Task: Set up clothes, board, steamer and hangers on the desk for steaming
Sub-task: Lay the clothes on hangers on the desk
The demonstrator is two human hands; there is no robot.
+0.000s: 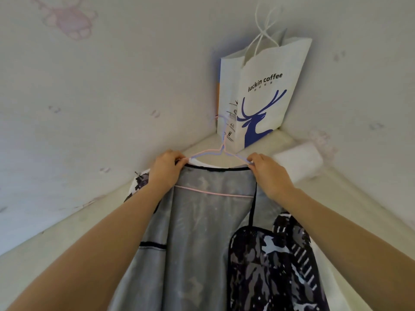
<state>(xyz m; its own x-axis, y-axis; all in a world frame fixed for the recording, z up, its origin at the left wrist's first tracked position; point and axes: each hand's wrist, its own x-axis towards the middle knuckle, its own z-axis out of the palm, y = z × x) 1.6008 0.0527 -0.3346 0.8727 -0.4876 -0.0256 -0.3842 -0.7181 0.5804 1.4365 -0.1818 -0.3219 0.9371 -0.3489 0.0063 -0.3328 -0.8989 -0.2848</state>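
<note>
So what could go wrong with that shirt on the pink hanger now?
The garment is only pinched at its neckline by the left hand and right hand, so a shoulder might slip off the thin pink hanger. The hanger's hook sits close to the paper bag standing in the corner, so it may snag or tip the bag. Pulling the thin fabric hard could also stretch the neckline.

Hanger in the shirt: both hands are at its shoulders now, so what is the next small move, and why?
Probably tug the collar edge over each end, so the garment seats squarely. The left hand and right hand pinch it at the pink hanger, whose lower bar already lies inside while its hook points at the paper bag.
</note>
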